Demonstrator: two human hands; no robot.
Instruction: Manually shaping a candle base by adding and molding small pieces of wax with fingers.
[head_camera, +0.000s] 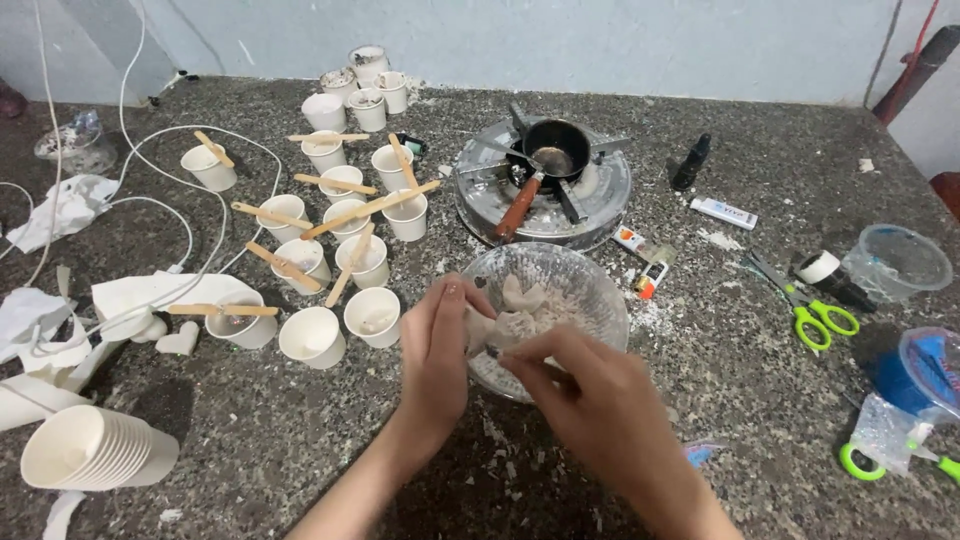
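My left hand (435, 350) is cupped, fingers half closed, against the near left rim of the glass bowl (590, 290), which sits on the desk (300, 460) at centre frame, just below the stove. My right hand (590, 400) is closed to a pinch at the fingertips, apparently on a small dark tool whose kind I cannot tell, pressed into the white flaky lump (520, 315) inside the bowl.

Risks, as I judge them: the bowl is steadied from one side only, so a hard scrape could slide or tip it and throw more flakes onto a desk already littered with them. The small stove (545, 190) with its dark pan (556, 148) stands just above the bowl; the pan's wooden handle (518, 208) points toward my hands and could be knocked. Whether the stove is lit cannot be told. White cables (190, 200) run among the cups at left and could snag.

Count: one bowl, one stove, one pan. Roughly twenty white paper cups (312, 335) standing open at upper left, several of them bridged by the wooden sticks (372, 208), about ten; one nested stack of cups (95, 450) at lower left. Two green-handled scissors (822, 318), one tape roll (820, 266), one small dark bottle (692, 162), two clear plastic tubs (898, 260) at the right edge.
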